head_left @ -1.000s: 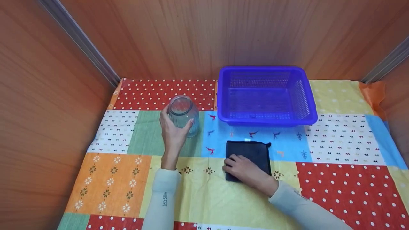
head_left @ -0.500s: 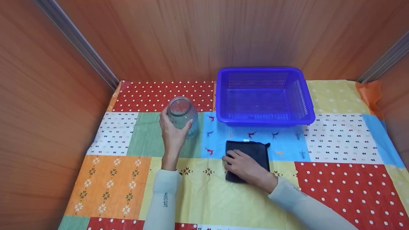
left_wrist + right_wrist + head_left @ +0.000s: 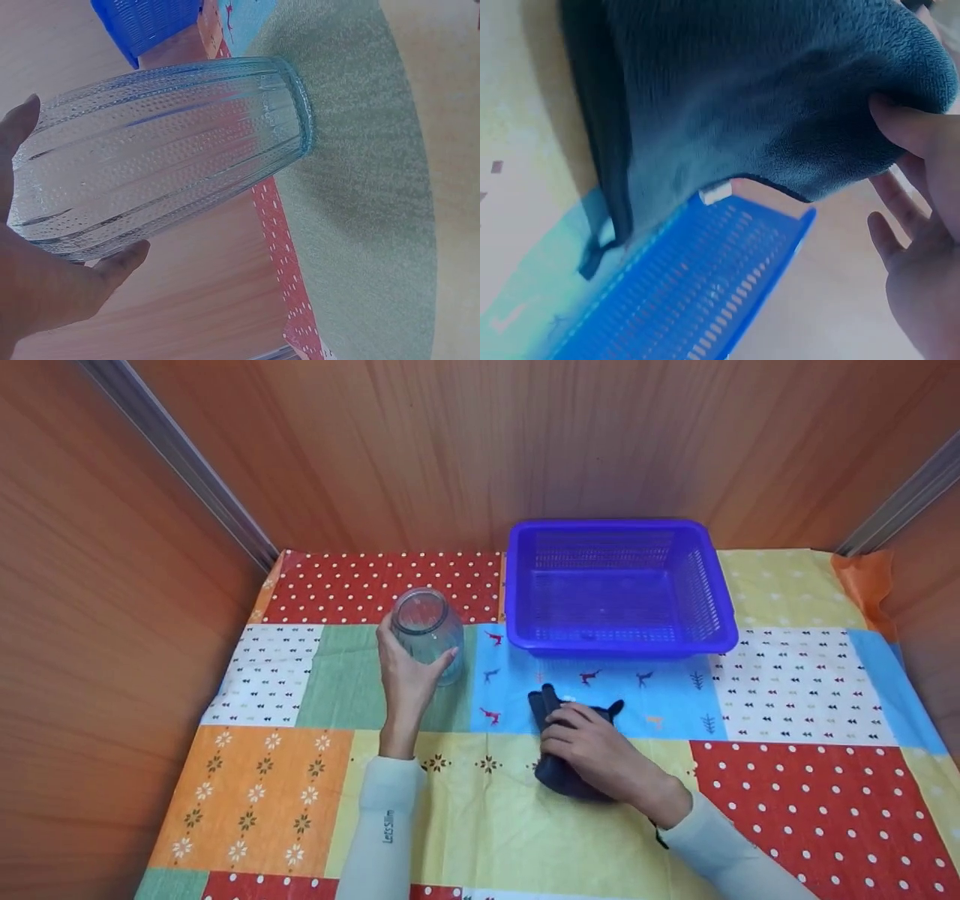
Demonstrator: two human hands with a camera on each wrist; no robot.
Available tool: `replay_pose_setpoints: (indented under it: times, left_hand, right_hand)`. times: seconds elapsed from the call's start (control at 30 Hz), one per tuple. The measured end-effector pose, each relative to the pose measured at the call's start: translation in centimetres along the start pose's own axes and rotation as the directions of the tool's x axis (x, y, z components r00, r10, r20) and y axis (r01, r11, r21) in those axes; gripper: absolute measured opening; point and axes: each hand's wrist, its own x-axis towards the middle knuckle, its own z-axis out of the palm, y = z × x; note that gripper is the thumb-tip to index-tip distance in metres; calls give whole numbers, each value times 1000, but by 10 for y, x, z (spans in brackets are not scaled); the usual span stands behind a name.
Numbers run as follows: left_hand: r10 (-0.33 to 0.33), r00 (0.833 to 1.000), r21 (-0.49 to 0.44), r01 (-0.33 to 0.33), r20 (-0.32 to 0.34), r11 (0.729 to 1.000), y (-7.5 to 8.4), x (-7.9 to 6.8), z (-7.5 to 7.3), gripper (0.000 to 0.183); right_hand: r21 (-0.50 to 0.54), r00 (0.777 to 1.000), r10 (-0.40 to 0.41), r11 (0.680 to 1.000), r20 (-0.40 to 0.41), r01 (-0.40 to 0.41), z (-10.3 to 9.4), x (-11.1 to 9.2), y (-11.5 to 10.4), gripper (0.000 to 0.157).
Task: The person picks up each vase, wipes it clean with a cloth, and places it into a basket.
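Note:
My left hand (image 3: pixel 409 664) grips the upper part of a clear, ribbed glass jar (image 3: pixel 442 649), thumb on one side and fingers on the other. The jar is upright over the green patch, its round mouth uncovered; in the left wrist view the dimpled glass jar (image 3: pixel 165 142) has its bluish base close to the cloth. With thumb and fingers, my right hand (image 3: pixel 592 742) pinches the left side of a dark microfibre cloth (image 3: pixel 570 780). That side is lifted and bent over, and a small loop shows at one corner of the dark cloth (image 3: pixel 705 97).
Behind the dark cloth stands a purple plastic basket (image 3: pixel 619 649) with slotted walls and nothing in it. A patchwork tablecloth (image 3: pixel 480 825) covers the table. Wood-grain panels (image 3: pixel 465 450) rise at the back and both sides.
My right hand has gone from resting on the flat dark cloth to lifting its left side, which now folds up and to the right. The left hand and jar stay in place.

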Motion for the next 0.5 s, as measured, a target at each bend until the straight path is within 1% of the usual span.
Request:
replay_pose_setpoints:
  times: [0.1,0.23,0.4,0.5]
  left_hand:
    - [22,1000,-1,-22,-18,1000,0,1,-1,102]
    - [45,998,0,-45,-38,999,-2,1,-1,101]
    - [62,997,-5,-63,-40,998,-4,0,-4,101]
    - [73,997,-14,-73,-21,997,-1,-3,-6,100]
  right_hand:
    - [48,995,53,998,-79,-50,-9,0,2,25]
    - [169,977,143,979,-157,-116,-18,-2,4,28]
    - [318,940,283,924,-190,-214,-25,-2,2,40]
    - [411,911,360,875,-200,-256,-27,-1,-1,47]
